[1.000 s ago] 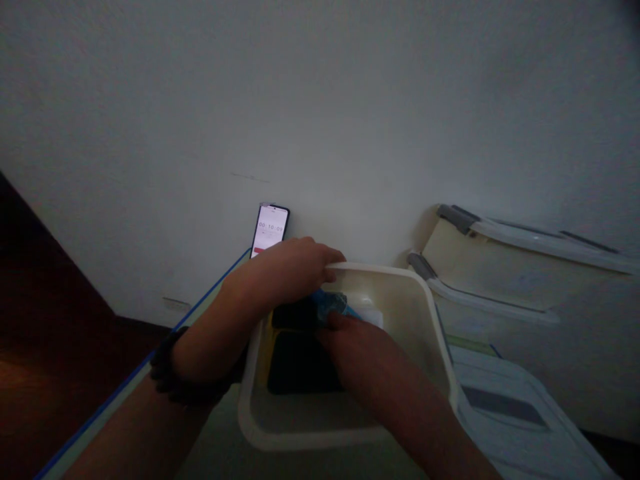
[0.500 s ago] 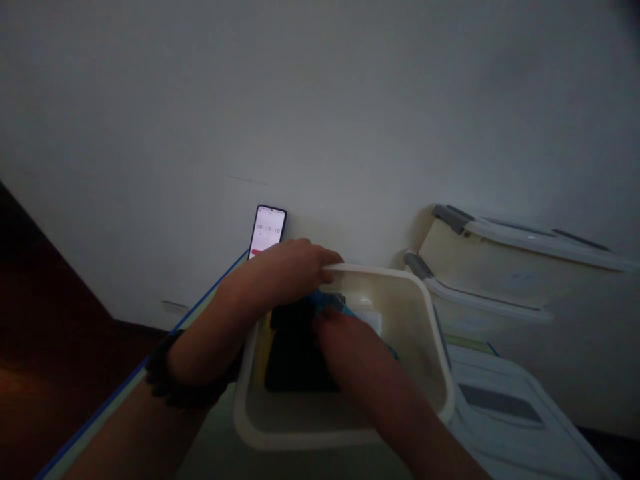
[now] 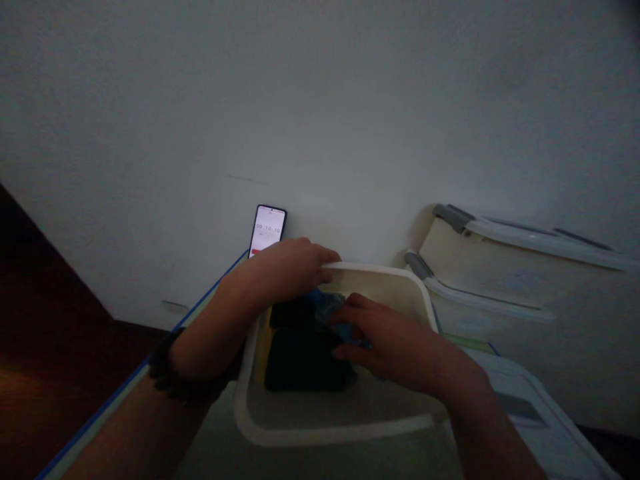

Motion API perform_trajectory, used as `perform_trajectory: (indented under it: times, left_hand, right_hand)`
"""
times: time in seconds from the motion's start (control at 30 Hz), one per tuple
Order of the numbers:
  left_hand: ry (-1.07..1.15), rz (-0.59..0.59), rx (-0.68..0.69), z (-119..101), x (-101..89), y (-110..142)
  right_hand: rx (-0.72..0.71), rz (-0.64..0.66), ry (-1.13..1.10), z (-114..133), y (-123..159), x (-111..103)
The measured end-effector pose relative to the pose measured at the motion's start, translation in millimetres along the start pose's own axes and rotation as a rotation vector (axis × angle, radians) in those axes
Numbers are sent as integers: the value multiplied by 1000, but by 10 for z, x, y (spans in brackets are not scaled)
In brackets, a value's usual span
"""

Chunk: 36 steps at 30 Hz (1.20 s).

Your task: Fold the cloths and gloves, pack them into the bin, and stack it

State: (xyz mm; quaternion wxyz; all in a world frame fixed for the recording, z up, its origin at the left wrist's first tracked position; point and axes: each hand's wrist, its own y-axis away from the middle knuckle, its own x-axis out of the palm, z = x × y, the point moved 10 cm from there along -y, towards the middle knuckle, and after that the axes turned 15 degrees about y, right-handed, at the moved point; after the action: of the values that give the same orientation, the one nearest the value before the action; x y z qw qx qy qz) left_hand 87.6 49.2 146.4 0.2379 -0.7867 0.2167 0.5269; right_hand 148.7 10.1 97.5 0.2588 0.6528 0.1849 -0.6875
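Observation:
A white plastic bin (image 3: pixel 280 437) stands in front of me. My left hand (image 3: pixel 290 267) is closed over its far rim, fingers outside and thumb inside. Within the bin, at the left, lie dark, box-like objects (image 3: pixel 305 363), too dim to name. A crinkled blue plastic packet (image 3: pixel 325 303) lies beside them towards the back. My right hand (image 3: pixel 373 333) reaches into the bin from the right, over the packet and the dark objects. Its thumb and fingers are curved and apart, with nothing plainly held between them. The palm side is partly hidden.
A phone (image 3: pixel 267 228) showing a timer leans on the wall behind the bin. Stacked lidded storage boxes (image 3: pixel 505 267) stand at the right. A pale lid with a grey handle (image 3: pixel 523 408) lies nearer. The table's blue edge (image 3: pixel 120 393) runs along the left.
My right hand has drawn back to the right from the blue packet, and its fingers have spread. My left hand stays on the bin's rim.

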Motion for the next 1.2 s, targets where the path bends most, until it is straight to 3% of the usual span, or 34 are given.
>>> perform_trajectory:
  times: [0.1, 0.2, 0.27, 0.3, 0.43, 0.5, 0.8, 1.13, 1.2]
  left_hand:
    - [9, 19, 0, 18, 15, 9]
    - [27, 19, 21, 19, 5, 7]
    - [52, 24, 33, 20, 2, -3]
    - [69, 28, 38, 21, 3, -10]
    - [119, 11, 39, 43, -2, -40]
    - [119, -16, 24, 82, -5, -50]
    - [80, -1, -80, 337, 30, 17]
    - [54, -44, 12, 235, -75, 2]
    - [48, -98, 45, 167, -114, -6]
  right_hand:
    - [-21, -73, -35, -132, 95, -222]
    - [122, -339, 21, -450, 279, -616]
    - [204, -434, 81, -636, 376, -717]
    - [232, -416, 90, -717, 379, -681]
    - [267, -140, 25, -913, 231, -278]
    - [293, -89, 39, -955, 174, -200]
    - [365, -46, 163, -989, 170, -207]
    - [340, -80, 184, -930, 305, -349]
    - [315, -96, 195, -894, 297, -371]
